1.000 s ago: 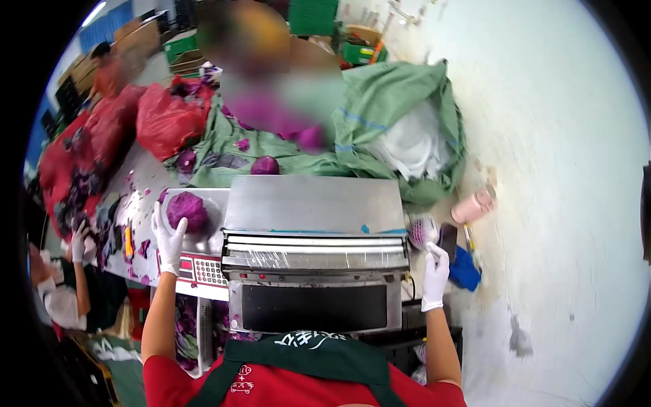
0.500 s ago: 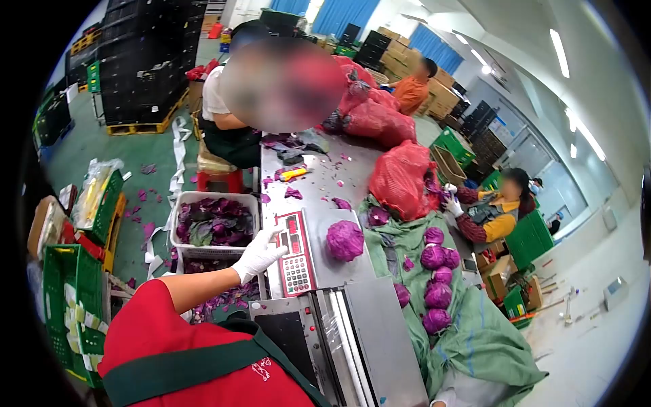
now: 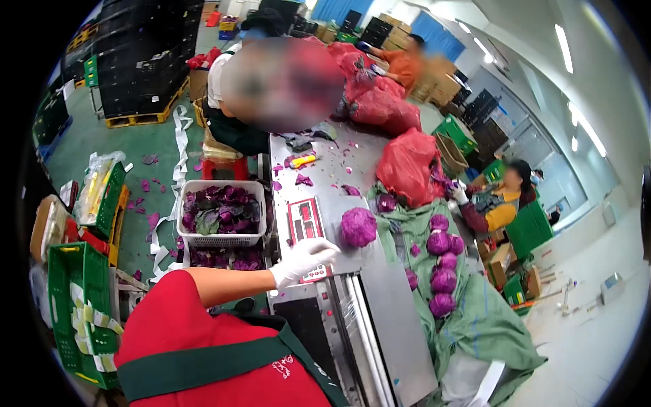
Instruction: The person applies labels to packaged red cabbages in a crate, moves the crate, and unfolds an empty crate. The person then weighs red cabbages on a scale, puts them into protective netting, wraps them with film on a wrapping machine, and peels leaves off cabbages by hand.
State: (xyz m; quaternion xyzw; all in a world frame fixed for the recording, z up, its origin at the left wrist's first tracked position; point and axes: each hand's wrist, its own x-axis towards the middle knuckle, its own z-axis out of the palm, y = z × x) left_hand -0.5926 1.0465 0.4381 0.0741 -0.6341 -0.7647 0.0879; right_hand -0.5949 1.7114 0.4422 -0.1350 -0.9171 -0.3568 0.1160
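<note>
Partly, the scale keypad (image 3: 316, 273) is hidden, lower middle, by the left grip (image 3: 303, 262), fingers outstretched; right of centre, the purple cabbage (image 3: 358, 227) is carried on the pan (image 3: 330, 216); the right grip cannot be seen.

A bright red top (image 3: 176, 332) is worn by the person, its short sleeve (image 3: 159, 302) cut loose and wide, so that the forearm is left bare. Over the red cloth a broad, dark green apron strap (image 3: 203, 370) is worn, joined by a narrower green band (image 3: 302, 349). Between the two, a small white line print (image 3: 281, 367) is shown on the red, too small to be read. The left hand (image 3: 305, 261) is covered by a thin, plain white glove, ended at the wrist.
</note>
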